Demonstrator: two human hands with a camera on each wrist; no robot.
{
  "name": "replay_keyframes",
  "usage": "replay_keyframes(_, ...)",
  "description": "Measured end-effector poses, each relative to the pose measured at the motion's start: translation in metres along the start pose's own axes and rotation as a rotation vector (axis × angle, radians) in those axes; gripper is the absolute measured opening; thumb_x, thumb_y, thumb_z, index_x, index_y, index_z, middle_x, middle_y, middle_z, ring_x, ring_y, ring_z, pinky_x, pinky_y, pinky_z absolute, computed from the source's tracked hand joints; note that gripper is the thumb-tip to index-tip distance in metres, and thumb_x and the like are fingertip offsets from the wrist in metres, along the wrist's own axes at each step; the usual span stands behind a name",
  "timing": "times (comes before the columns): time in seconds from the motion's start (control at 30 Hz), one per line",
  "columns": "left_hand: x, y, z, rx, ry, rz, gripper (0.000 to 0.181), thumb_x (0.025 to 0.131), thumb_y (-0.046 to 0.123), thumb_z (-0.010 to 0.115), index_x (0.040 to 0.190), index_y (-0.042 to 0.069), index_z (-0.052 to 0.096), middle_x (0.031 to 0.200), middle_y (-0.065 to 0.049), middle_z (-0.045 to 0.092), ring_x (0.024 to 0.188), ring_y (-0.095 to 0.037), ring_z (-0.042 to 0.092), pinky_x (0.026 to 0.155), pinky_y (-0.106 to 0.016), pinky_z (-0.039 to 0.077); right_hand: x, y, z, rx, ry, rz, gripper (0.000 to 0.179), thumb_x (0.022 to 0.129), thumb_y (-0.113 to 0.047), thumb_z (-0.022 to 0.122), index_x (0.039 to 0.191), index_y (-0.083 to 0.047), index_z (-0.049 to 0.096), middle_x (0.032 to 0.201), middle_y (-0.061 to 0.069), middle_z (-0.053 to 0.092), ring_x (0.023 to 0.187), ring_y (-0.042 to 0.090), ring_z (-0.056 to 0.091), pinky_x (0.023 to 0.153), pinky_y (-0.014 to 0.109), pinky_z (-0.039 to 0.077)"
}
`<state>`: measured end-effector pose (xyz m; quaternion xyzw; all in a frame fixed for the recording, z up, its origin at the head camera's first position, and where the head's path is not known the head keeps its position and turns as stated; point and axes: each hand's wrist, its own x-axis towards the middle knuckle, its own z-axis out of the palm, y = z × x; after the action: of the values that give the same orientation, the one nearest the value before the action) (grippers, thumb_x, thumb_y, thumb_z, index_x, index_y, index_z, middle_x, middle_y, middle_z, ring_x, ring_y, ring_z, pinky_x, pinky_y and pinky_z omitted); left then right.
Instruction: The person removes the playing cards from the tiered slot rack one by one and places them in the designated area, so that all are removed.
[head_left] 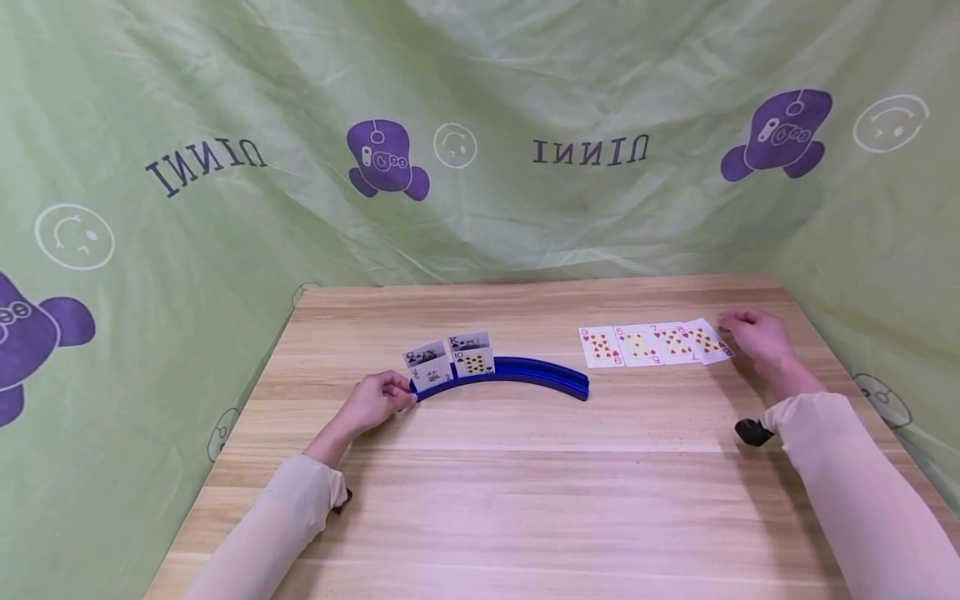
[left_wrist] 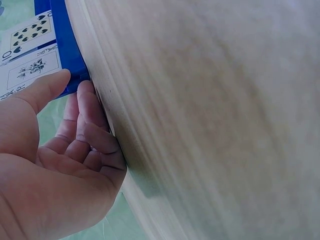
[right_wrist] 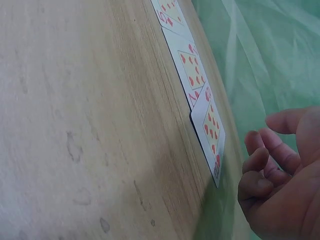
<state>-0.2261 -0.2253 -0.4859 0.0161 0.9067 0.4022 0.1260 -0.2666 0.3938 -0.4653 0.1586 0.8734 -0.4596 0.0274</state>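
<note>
A curved blue card holder (head_left: pixel 536 372) lies on the wooden table, its left end pinched between thumb and fingers of my left hand (head_left: pixel 372 402). In it stand a joker card (head_left: pixel 431 376) with a queen (head_left: pixel 424 353) behind, and a ten of spades (head_left: pixel 475 362) with a king (head_left: pixel 470 340) behind. My right hand (head_left: pixel 759 337), fingers loosely bent and holding nothing, hovers just right of the eight of hearts (right_wrist: pixel 210 132). That card overlaps the seven of hearts (right_wrist: pixel 191 70) at a slant. Left of them lie the five of diamonds (head_left: pixel 636 346) and the nine of hearts (head_left: pixel 599 347), face up.
The wooden table (head_left: pixel 510 500) reaches back to a green cloth (head_left: pixel 480 225) with purple figures, which also hangs at both sides. A dark object (head_left: pixel 753 432) shows at the right sleeve cuff.
</note>
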Motion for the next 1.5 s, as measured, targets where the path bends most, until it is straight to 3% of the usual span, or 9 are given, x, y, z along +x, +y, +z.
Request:
replay_keyframes(0.1,0.000,0.000,0.000,-0.001,-0.004,0.002,0.023,0.086,0.015,0.075,0.105,0.004,0.066,0.092,-0.008,0.071,0.075,-0.015,0.062,0.065,-0.026,0.051,-0.004,-0.006,0.003,0.000,-0.034,-0.011,0.055,0.104,-0.038,0.044,0.144,-0.001,0.045,0.122,0.006,0.057,0.099,0.009,0.051,0.077,0.020,0.047)
replay_keyframes(0.23,0.001,0.000,0.000,-0.002,-0.001,0.004,0.022,0.087,0.015,0.074,0.105,0.005,0.067,0.092,-0.007,0.071,0.075,-0.015,0.062,0.066,-0.026,0.052,-0.008,-0.017,0.008,0.003,-0.085,-0.038,0.059,0.104,-0.042,0.042,0.146,0.000,0.043,0.135,0.017,0.053,0.089,0.007,0.053,0.072,0.024,0.048)
replay_keyframes(0.37,0.001,0.000,0.000,-0.002,-0.002,0.009,0.022,0.088,0.015,0.073,0.105,0.004,0.066,0.092,-0.008,0.071,0.075,-0.015,0.062,0.066,-0.027,0.052,-0.011,-0.026,0.014,0.002,-0.107,-0.063,0.059,0.105,-0.043,0.042,0.146,-0.001,0.043,0.138,0.020,0.051,0.084,0.008,0.054,0.068,0.025,0.050)
replay_keyframes(0.67,0.000,0.000,0.001,-0.004,0.000,-0.002,0.022,0.087,0.015,0.074,0.104,0.005,0.066,0.091,-0.008,0.071,0.075,-0.015,0.061,0.066,-0.027,0.052,-0.017,-0.039,0.027,0.037,-0.162,-0.110,0.056,0.106,-0.040,0.042,0.146,-0.001,0.041,0.124,0.009,0.054,0.090,0.013,0.054,0.071,0.026,0.051)
replay_keyframes(0.93,0.000,-0.001,0.000,-0.006,-0.001,0.006,0.021,0.088,0.015,0.074,0.104,0.004,0.066,0.091,-0.008,0.070,0.074,-0.015,0.061,0.065,-0.027,0.052,-0.022,-0.052,0.037,0.091,-0.182,-0.140,0.054,0.105,-0.037,0.046,0.145,-0.001,0.043,0.109,-0.009,0.058,0.088,0.011,0.056,0.070,0.025,0.051)
replay_keyframes(1.33,0.000,0.001,0.000,-0.003,0.008,0.005,0.021,0.088,0.015,0.074,0.104,0.003,0.066,0.091,-0.008,0.071,0.073,-0.015,0.061,0.063,-0.025,0.051,-0.031,-0.071,0.053,0.145,-0.237,-0.137,0.050,0.105,-0.029,0.047,0.144,0.001,0.042,0.118,0.004,0.057,0.083,0.007,0.052,0.067,0.023,0.047)
replay_keyframes(1.5,0.000,0.000,0.000,-0.004,0.007,0.008,0.022,0.088,0.015,0.074,0.104,0.003,0.066,0.091,-0.009,0.071,0.074,-0.015,0.062,0.064,-0.027,0.051,-0.034,-0.077,0.061,0.178,-0.251,-0.149,0.045,0.104,-0.027,0.049,0.139,0.000,0.045,0.110,-0.001,0.059,0.078,0.004,0.050,0.062,0.019,0.044)
